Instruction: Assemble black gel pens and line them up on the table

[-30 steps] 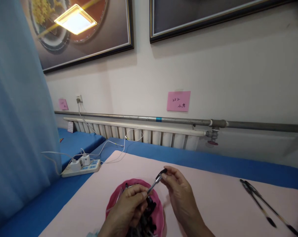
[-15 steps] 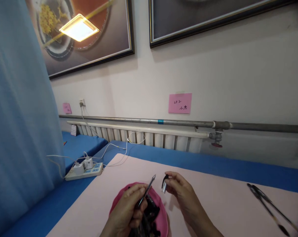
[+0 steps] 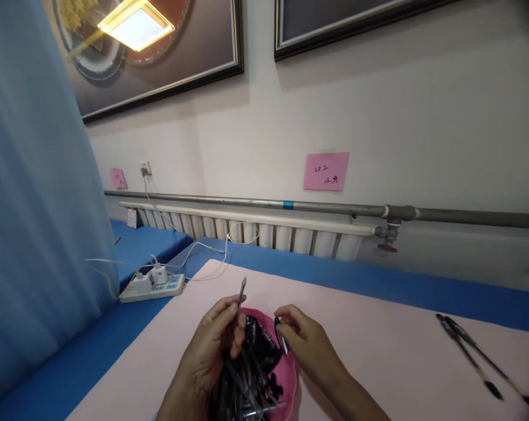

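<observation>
My left hand (image 3: pixel 209 351) is closed round a thin pen (image 3: pixel 240 293) whose metal tip points up and away from me. My right hand (image 3: pixel 306 348) pinches a small black pen cap (image 3: pixel 280 334) close to its right. Both hands hover over a pink bowl (image 3: pixel 289 374) filled with several black pens and pen parts (image 3: pixel 249 374). The bowl sits on a pale pink mat (image 3: pixel 378 351) at the bottom centre of the view.
Two black pens (image 3: pixel 474 356) lie on the mat at the far right. A white power strip (image 3: pixel 152 287) with plugs and cables rests on the blue surface (image 3: pixel 84 362) to the left. A radiator (image 3: pixel 246 233) and pipe run along the wall behind; a blue curtain (image 3: pixel 31 204) hangs left.
The cap has come off the pen and stays in my right hand. My left hand has swung the pen upright. The view has tilted down, so more of the bowl shows.
</observation>
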Available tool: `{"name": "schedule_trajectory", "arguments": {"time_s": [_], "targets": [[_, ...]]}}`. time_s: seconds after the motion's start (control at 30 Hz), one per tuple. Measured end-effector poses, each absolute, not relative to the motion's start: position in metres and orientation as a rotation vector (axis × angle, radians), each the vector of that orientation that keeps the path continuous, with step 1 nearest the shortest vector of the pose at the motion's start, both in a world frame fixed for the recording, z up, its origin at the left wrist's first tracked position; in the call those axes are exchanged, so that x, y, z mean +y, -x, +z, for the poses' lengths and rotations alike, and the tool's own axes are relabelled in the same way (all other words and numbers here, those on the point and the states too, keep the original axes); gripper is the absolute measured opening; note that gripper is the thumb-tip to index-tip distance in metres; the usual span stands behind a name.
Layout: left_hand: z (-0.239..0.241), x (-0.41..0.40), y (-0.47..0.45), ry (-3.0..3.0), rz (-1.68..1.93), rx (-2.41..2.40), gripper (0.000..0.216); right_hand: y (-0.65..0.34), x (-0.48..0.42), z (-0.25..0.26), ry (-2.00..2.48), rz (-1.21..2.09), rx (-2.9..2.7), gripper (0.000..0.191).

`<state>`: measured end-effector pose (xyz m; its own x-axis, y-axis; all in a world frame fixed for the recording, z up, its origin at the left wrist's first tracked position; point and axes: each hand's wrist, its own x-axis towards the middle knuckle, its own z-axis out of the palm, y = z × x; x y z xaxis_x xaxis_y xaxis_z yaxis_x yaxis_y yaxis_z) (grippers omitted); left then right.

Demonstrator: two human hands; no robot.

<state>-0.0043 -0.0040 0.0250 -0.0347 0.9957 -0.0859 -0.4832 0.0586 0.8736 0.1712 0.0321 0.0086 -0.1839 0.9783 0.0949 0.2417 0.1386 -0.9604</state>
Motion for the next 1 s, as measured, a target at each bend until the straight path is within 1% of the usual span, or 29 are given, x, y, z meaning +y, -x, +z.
{"name": "schedule_trajectory", "arguments": {"time_s": [0.1,0.23,0.4,0.47,0.6,0.67,0.77,0.87,1.0], "targets": [[0.025,-0.003,0.004,-0.737,1.432,0.893,0.031,-0.172,0.031,0.012,1.254,1.041,-1.616,0.013],[0.027,-0.003,0.007,-0.654,1.472,0.885,0.032,-0.174,0.031,0.009,1.300,1.039,-1.743,0.014],[0.028,-0.003,0.008,-0.625,1.482,0.896,0.035,-0.169,0.022,0.008,1.275,0.972,-2.053,0.015],[0.027,-0.003,0.008,-0.632,1.482,0.898,0.034,-0.168,0.019,0.012,1.252,0.802,-2.211,0.016],[0.026,-0.004,0.006,-0.657,1.462,0.885,0.031,-0.169,0.016,0.016,1.305,0.225,-2.534,0.023],[0.025,-0.004,0.006,-0.661,1.450,0.885,0.030,-0.166,0.015,0.013,1.347,0.082,-2.664,0.023],[0.023,-0.002,0.004,-0.675,1.435,0.897,0.029,-0.159,0.014,0.005,1.381,-0.032,-2.745,0.018],[0.021,0.000,0.002,-0.696,1.417,0.906,0.029,-0.152,0.013,-0.002,1.430,-0.054,-2.713,0.014],[0.019,0.000,0.000,-0.701,1.383,0.898,0.030,-0.150,0.016,-0.010,1.442,-0.014,-2.646,0.022]]}}
